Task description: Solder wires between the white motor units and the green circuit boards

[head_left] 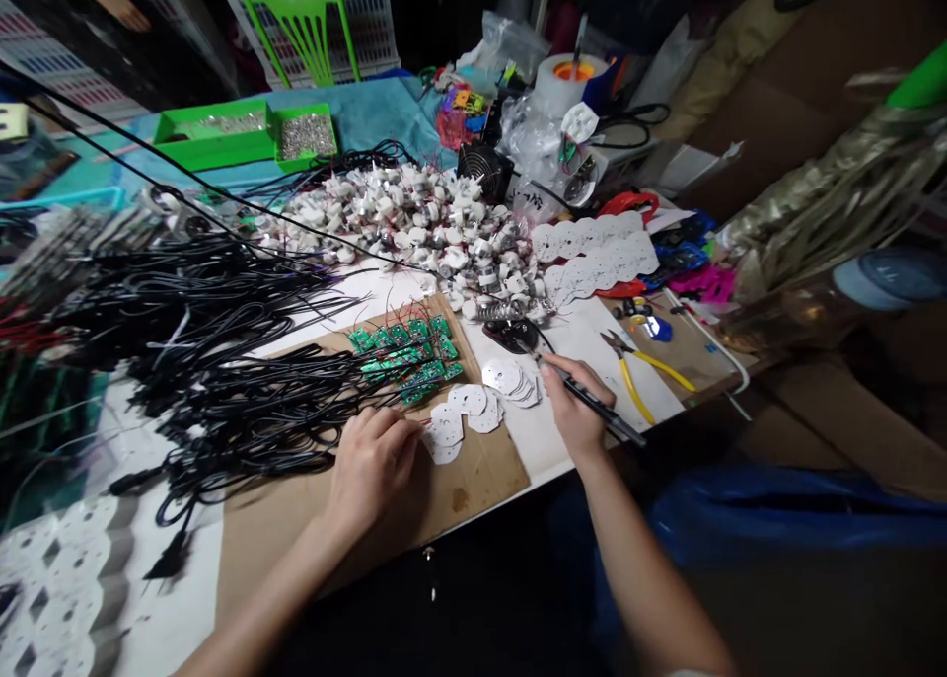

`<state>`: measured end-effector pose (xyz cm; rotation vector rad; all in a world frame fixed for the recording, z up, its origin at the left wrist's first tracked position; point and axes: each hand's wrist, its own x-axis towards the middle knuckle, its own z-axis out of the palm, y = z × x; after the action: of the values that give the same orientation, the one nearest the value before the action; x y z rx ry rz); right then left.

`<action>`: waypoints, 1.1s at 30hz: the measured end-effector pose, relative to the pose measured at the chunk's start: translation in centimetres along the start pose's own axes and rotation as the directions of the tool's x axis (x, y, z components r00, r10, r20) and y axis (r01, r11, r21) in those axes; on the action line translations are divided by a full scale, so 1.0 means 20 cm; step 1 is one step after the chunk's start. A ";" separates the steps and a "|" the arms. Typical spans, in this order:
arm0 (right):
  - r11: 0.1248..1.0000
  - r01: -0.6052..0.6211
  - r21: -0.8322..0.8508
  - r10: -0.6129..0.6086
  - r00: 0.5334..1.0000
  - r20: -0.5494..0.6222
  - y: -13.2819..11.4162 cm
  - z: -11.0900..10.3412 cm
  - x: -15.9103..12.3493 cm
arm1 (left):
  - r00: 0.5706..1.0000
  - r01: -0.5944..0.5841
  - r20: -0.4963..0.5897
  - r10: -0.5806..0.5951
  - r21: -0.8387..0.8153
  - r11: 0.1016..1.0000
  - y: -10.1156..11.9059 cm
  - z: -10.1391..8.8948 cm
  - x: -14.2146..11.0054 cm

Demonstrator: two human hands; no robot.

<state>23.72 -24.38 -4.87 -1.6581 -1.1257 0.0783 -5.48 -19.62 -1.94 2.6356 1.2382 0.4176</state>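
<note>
The right hand's (577,415) grip is clamped around a slim, black, pen-shaped tool (611,416), which points toward a small, shallow black dish (506,334) on the white-topped desk (533,442). The left hand's (374,457) fingers bunch beside thin white notched plates (445,430) on a brown cardboard sheet (473,475); I cannot tell whether that grip pinches anything. Just beyond, green circuit boards (400,359) lie among black cables (273,411).

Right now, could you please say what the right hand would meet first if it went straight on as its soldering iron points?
Led by its soldering iron, the right hand would probably meet the black dish first, though depth at the tip is unclear.
</note>
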 end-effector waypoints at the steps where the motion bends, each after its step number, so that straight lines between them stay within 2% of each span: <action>1: 1.000 0.017 0.002 -0.017 1.000 0.009 0.01 0.02 0.00 | 1.000 -0.002 -0.001 0.002 0.000 1.000 0.00 0.00 0.00; 8: 0.999 0.046 0.013 -0.046 0.999 0.016 0.03 0.08 0.01 | 0.998 0.022 -0.052 -0.023 -0.028 0.999 -0.01 0.00 0.00; 23: 0.992 0.124 -0.010 -0.124 0.992 0.028 0.06 0.10 0.01 | 0.999 0.039 0.004 -0.039 -0.128 0.991 -0.02 0.05 0.00; 28: 0.994 0.095 -0.055 -0.096 0.995 -0.014 0.01 0.04 -0.02 | 0.997 0.075 -0.012 -0.077 -0.135 0.988 0.01 0.05 0.01; 33: 1.000 -0.001 -0.025 -0.001 0.998 -0.059 -0.09 -0.07 -0.20 | 0.994 0.110 -0.011 -0.113 -0.140 0.984 0.04 0.06 0.02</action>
<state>21.21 -28.22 -4.63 -1.6722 -1.0861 0.0147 -4.34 -19.87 -2.77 2.4385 1.3048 0.4916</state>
